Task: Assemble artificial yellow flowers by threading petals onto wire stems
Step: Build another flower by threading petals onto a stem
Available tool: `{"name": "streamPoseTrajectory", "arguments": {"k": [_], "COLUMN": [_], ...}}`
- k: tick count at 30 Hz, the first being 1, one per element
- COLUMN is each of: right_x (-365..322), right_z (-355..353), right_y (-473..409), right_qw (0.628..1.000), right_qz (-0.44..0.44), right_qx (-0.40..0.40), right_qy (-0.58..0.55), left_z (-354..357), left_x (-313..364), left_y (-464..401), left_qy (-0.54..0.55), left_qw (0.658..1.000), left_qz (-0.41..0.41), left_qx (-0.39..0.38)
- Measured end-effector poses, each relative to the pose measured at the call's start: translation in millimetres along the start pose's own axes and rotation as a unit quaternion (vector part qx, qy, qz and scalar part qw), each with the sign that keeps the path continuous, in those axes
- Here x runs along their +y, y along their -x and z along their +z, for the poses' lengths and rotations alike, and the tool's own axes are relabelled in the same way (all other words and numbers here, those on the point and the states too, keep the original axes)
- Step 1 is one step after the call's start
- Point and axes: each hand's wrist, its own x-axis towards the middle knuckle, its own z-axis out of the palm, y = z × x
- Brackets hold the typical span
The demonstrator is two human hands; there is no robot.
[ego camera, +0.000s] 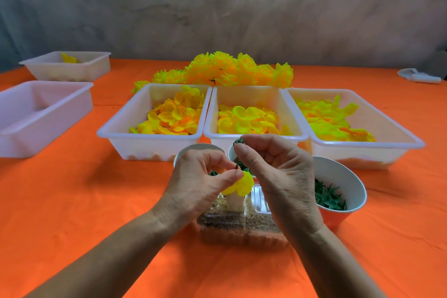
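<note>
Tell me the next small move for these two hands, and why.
Probably bring the green piece pinched by the right hand down onto the thin stem tip and thread it against the yellow petal. The left hand already pinches that petal at the stem, the tip pokes up bare, and the green piece sits just above it.

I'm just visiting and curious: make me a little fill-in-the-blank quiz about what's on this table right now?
The left hand pinches a ___ petal.
Right behind the hands stand ___ white bins in a row, all holding petals.
The tablecloth is ___.
The paper cup beside the right hand holds ___ pieces.

Missing words: yellow; three; orange; green
</note>
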Motion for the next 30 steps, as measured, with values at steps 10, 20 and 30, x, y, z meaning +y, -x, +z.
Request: {"name": "streamPoseTrajectory", "arguments": {"k": [10,20,30], "right_x": [0.9,1.9,3.5], "right_z": [2.8,2.3,3.0], "right_y": [-0.2,-0.8,0.6], "right_qw": [1.0,1.0,1.0], "right_qz": [-0.002,-0.006,0.006], "right_qx": [0.01,-0.003,0.004], "right_qy": [-0.002,-0.002,0.002], "left_z": [0.1,-0.9,-0.6], "left_x": [-0.7,-1.3,-0.3], "left_y": [0.5,-0.4,-0.5], "left_qy": [0.002,0.005,-0.005], "left_qw": [1.0,1.0,1.0], "left_qz": [-0.014,-0.015,-0.009], "left_qx": [0.002,-0.003,0.003]}}
